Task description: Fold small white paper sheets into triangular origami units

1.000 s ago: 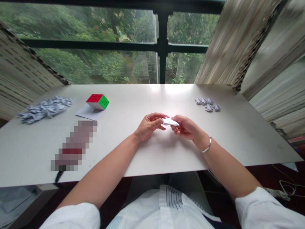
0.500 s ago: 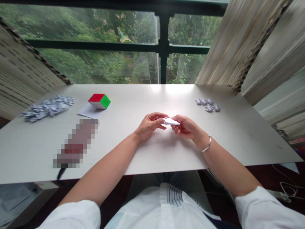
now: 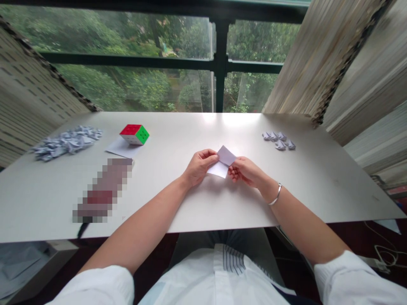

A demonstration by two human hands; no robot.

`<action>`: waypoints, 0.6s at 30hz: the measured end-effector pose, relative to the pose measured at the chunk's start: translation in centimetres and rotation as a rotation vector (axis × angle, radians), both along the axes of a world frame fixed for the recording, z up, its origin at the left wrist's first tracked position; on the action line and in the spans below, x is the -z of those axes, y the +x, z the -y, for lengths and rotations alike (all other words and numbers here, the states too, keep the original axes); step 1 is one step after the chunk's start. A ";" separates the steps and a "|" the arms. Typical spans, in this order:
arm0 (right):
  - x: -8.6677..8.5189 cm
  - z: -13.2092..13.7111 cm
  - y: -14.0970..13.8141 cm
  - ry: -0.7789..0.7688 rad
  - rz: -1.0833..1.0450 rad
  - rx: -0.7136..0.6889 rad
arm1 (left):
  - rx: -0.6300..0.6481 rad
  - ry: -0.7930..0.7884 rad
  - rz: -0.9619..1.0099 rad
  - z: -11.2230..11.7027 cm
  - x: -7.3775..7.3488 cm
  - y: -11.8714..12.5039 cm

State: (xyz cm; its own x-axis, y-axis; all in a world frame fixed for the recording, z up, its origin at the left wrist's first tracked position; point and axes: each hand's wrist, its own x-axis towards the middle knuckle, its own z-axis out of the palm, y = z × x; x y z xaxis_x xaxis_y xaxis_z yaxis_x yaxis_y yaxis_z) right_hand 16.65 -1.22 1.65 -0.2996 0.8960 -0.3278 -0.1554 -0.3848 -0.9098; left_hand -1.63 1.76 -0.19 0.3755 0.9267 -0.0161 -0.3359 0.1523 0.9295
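Between my two hands a small sheet of white paper [image 3: 219,170] is held just above the table, partly unfolded, with a crease running across its middle. My left hand [image 3: 199,166] pinches its left corner, thumb on top. At the right end of the crease, my right hand [image 3: 247,170] grips the other corner, fingers curled underneath. The upper half of the sheet tilts up and looks greyer than the lower half. Parts of the fingers are hidden behind the paper.
On the white table [image 3: 178,212], a large heap of folded paper pieces [image 3: 68,142] lies at left. A puzzle cube [image 3: 135,134] rests on white paper sheets [image 3: 119,147]. Nearer is a pixelated long object [image 3: 103,190]. Several small folded paper pieces [image 3: 280,145] sit at right. A window [image 3: 219,63] stands behind.
The paper has gone from a narrow, folded-up shape to an opened sheet showing two halves. Both hands still hold it in nearly the same place.
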 end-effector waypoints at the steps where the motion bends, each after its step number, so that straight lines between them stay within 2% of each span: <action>1: 0.1 0.0 -0.2 0.024 0.051 -0.017 | -0.028 -0.008 -0.012 -0.1 0.1 0.1; 3: 0.3 -0.1 -0.4 0.094 0.161 0.008 | -0.094 -0.007 -0.038 -0.2 0.3 0.2; 5: 0.7 -0.3 -0.5 0.201 0.273 0.130 | -0.174 0.003 -0.048 -0.3 0.3 0.3; 8: 1.2 -0.6 -0.2 0.429 0.395 0.288 | -0.274 0.027 -0.049 -0.4 0.3 0.4; 10: 1.4 -0.5 -0.1 0.629 0.490 0.345 | -0.309 0.047 -0.055 -0.4 0.3 0.4; 12: 1.5 -0.2 -0.1 0.846 0.597 0.331 | -0.306 0.060 -0.072 -0.4 0.3 0.4; 14: 1.4 0.2 -0.2 1.027 0.708 0.236 | -0.279 0.061 -0.094 -0.3 0.4 0.3; 16: 1.4 0.5 -0.3 1.142 0.821 0.142 | -0.260 0.064 -0.111 -0.2 0.4 0.3; 18: 1.4 0.6 -0.3 1.182 0.893 0.107 | -0.245 0.073 -0.123 -0.1 0.4 0.3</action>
State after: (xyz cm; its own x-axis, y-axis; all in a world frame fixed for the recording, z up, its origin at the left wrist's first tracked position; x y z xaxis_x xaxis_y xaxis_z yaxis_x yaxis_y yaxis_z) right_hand 16.32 -1.78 0.21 -0.3130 0.7726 0.5524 0.6304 0.6041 -0.4876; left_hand -1.33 1.85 -0.59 0.1394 0.9900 0.0221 -0.2385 0.0120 0.9711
